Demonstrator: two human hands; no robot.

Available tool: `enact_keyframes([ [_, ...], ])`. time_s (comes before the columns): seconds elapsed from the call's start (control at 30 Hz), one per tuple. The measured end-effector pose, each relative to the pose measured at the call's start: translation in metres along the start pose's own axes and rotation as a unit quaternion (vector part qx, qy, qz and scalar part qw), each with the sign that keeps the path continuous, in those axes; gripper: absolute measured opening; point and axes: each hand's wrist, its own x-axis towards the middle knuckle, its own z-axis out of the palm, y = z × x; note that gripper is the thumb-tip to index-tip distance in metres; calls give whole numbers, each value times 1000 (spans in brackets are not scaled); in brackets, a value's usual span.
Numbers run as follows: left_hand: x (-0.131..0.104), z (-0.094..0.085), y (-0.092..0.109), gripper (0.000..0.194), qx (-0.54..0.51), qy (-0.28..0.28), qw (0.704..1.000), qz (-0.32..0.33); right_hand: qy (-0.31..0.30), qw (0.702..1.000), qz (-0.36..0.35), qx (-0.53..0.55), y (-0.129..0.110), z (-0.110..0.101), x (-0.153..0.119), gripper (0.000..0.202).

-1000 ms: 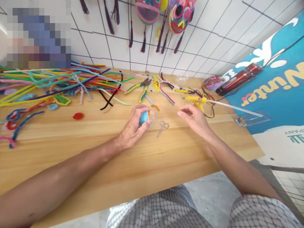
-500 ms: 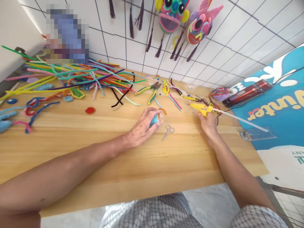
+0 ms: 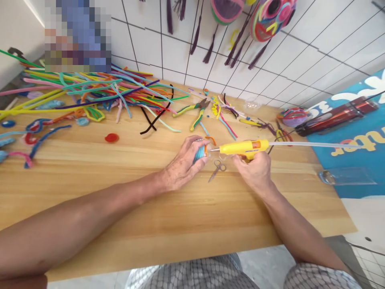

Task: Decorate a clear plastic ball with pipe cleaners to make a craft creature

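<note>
My left hand [image 3: 187,162] is closed round a small clear ball wrapped in blue pipe cleaner [image 3: 199,154], with an orange pipe cleaner [image 3: 211,139] sticking out at its edge. Much of the ball is hidden by my fingers. In my right hand [image 3: 255,170] is a yellow hot glue gun [image 3: 245,149], a long clear glue stick [image 3: 313,144] coming out of its back. The gun's metal nozzle points left and sits right at the ball's edge; whether it touches I cannot tell. Small scissors [image 3: 217,170] lie on the table just below, between my hands.
Pliers with green-yellow handles [image 3: 197,116] lie behind my left hand. A heap of colourful pipe cleaners [image 3: 99,90] covers the back left, with a red disc [image 3: 112,137] in front. A dark red flask [image 3: 337,116] and a clear bottle [image 3: 349,176] lie at right.
My right hand has raised the glue gun and brought it left, up to the ball. My left hand keeps its hold on the ball. The camera view has shifted slightly.
</note>
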Motion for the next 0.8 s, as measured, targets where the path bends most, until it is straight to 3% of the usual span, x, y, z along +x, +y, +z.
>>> enact_keyframes([
  [0.5, 0, -3, 2, 46, 7, -11, 1000, -8, -60, 998, -10, -16, 3, 7, -3, 9],
  [0.8, 0, -4, 5, 46, 6, -17, 1000, -12, -63, 998, -19, -9, 3, 6, -4, 28],
])
